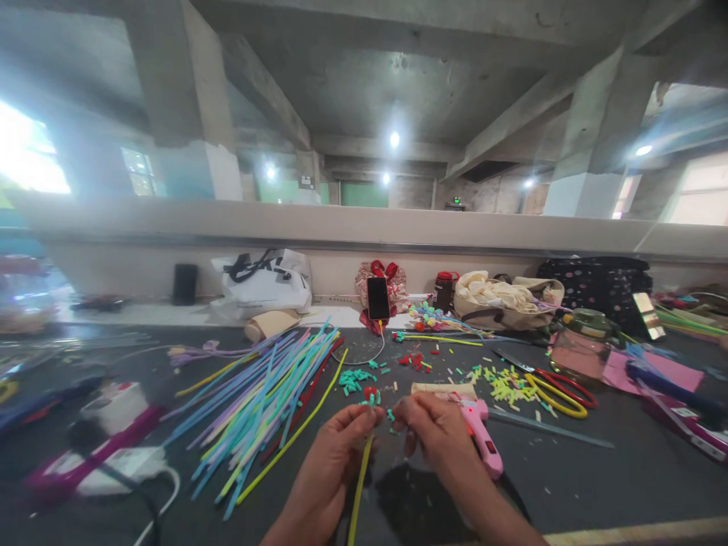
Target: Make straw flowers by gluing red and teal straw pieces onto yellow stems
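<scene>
My left hand (344,436) is closed in a pinch around a yellow-green pipe cleaner (359,493). Small teal and red pieces (371,396) sit at its upper end, just above the fingertips. My right hand (435,425) is just to the right, its thumb and fingers pinched together beside a small teal piece (390,415). It appears to grip that piece, though the fingers partly hide the contact. A pink glue gun (484,444) lies behind and right of my right hand. Beyond both hands are piles of short teal pieces (353,381) and red pieces (415,361).
Long coloured pipe cleaners (267,409) spread across the left. Cut yellow pieces (506,385) lie near scissors (560,394) with red and yellow handles. A phone (378,298) stands at the back with a cable. A glass jar (583,345) is at right, a power strip (122,470) at left.
</scene>
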The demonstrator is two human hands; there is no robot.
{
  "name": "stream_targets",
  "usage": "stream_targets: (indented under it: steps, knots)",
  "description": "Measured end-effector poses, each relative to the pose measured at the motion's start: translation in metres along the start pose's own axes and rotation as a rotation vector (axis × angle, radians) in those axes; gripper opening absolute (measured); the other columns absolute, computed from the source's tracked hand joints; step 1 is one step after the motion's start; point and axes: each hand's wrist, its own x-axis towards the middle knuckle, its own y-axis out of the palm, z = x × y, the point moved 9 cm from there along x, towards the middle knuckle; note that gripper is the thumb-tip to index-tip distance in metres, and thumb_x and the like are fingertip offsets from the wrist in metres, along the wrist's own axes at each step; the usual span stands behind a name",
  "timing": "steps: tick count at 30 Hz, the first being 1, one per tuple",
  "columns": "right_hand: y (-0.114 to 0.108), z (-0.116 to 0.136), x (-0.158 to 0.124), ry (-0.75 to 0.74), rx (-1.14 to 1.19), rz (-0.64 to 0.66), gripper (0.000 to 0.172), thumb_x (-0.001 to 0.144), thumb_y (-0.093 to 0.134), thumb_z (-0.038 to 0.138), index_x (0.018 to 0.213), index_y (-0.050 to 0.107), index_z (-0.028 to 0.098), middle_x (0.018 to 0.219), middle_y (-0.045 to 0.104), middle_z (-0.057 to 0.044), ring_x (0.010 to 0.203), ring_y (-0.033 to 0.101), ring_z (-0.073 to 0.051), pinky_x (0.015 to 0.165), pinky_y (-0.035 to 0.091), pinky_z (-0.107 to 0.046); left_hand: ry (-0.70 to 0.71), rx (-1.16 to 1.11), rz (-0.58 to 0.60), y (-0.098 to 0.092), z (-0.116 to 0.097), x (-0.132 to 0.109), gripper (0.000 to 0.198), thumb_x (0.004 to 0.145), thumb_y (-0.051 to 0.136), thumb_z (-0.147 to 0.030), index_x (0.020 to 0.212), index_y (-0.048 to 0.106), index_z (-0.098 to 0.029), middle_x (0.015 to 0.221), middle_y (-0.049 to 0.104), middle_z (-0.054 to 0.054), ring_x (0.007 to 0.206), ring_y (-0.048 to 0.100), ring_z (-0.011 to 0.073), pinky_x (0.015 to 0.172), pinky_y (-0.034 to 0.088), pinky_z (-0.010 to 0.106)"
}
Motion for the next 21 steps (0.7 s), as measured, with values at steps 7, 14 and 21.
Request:
stream_targets:
  steps: [7, 14, 21]
  knots:
    - [0.032, -0.015, -0.003, 0.064, 0.123, 0.099, 0.014, 0.068, 0.056, 0.025, 0.059, 0.055, 0.015, 0.044, 0.045, 0.007, 0.036, 0.042, -0.006, 0.035, 0.033, -0.016, -0.002, -0.006, 0.115, 0.015, 0.006, 0.007, 0.02, 0.061, 0.069, -0.028, 0.072, 0.06, -0.014, 0.051, 0.056, -0.003, 0.04, 0.051, 0.0114, 0.038, 0.042, 0.023]
    - [0.007, -0.014, -0.001, 0.12, 0.199, 0.031, 0.018, 0.067, 0.057, 0.028, 0.057, 0.055, 0.014, 0.044, 0.048, 0.006, 0.035, 0.04, -0.004, 0.035, 0.028, -0.015, -0.026, 0.037, 0.114, 0.008, -0.002, -0.001, 0.028, 0.055, 0.073, -0.022, 0.08, 0.064, -0.014, 0.077, 0.067, 0.006, 0.07, 0.06, 0.0147, 0.056, 0.044, 0.02]
    - [0.014, -0.03, -0.004, 0.25, 0.504, 0.032, 0.026, 0.066, 0.063, 0.036, 0.058, 0.055, 0.013, 0.042, 0.052, 0.005, 0.031, 0.039, -0.002, 0.03, 0.022, -0.013, -0.048, 0.198, 0.135, 0.009, 0.008, 0.002, 0.019, 0.056, 0.071, -0.021, 0.071, 0.065, -0.013, 0.061, 0.063, 0.002, 0.05, 0.053, 0.0087, 0.044, 0.035, 0.017]
